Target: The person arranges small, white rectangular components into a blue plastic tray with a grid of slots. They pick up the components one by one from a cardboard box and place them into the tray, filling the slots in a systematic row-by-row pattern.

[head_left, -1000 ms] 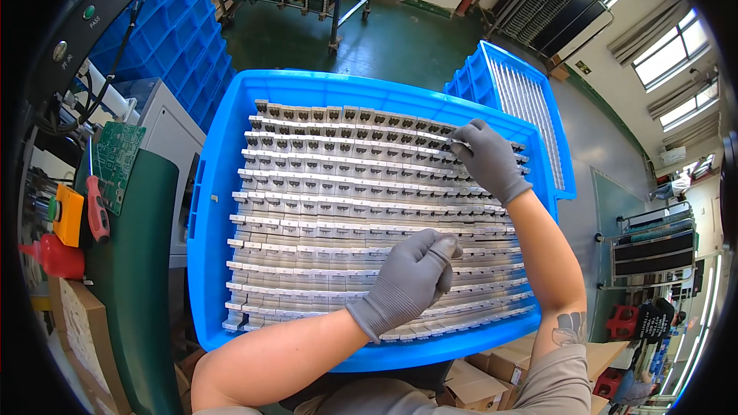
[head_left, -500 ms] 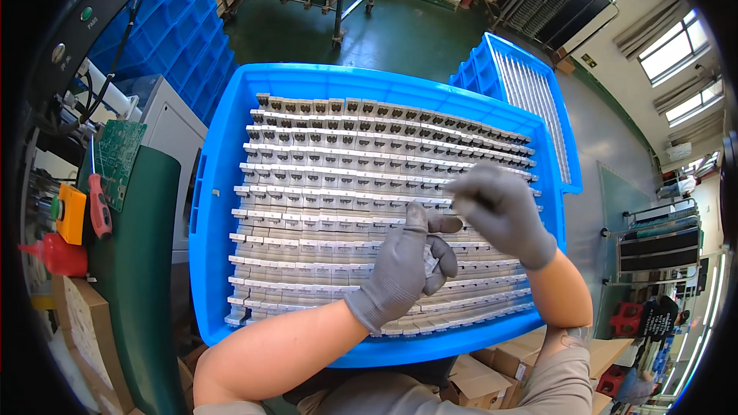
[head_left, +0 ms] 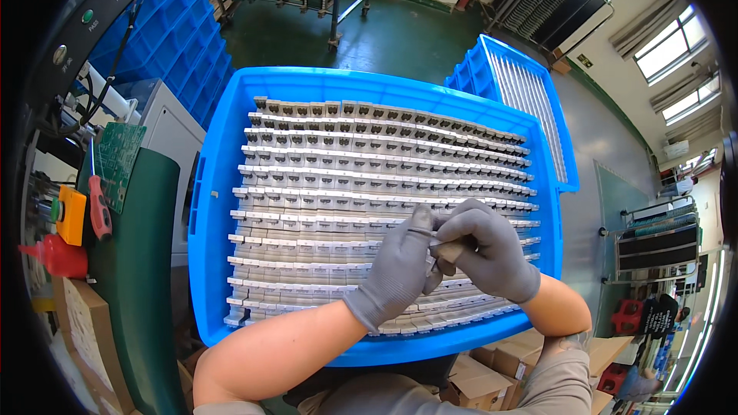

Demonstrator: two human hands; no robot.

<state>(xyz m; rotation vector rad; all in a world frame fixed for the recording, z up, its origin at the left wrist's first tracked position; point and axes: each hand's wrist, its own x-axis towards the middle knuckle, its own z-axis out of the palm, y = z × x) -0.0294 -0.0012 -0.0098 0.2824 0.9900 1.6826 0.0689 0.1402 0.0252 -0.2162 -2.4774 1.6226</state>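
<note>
Both my hands wear grey gloves and meet above the front right half of a blue crate [head_left: 206, 223]. My left hand [head_left: 393, 269] is closed around a small pale, translucent-looking part [head_left: 430, 260], mostly hidden by the fingers. Against it, my right hand [head_left: 492, 255] has thumb and fingers pinched together; what lies between those fingertips is too small to make out. Below the hands, long rows of small light-grey plastic housings [head_left: 307, 204] fill the crate. Dark fittings show on the housings of the farther rows.
A second blue crate [head_left: 565, 173] with pale strips stands at the far right. Stacked blue crates [head_left: 165, 38] rise at the back left. At left are a red-handled screwdriver [head_left: 100, 211], a green circuit board [head_left: 123, 157], a yellow button box [head_left: 72, 215] and a button panel [head_left: 100, 4].
My right hand has come down and left to meet my left hand, its fingers now pinched at the small part. My left hand has stayed nearly in place.
</note>
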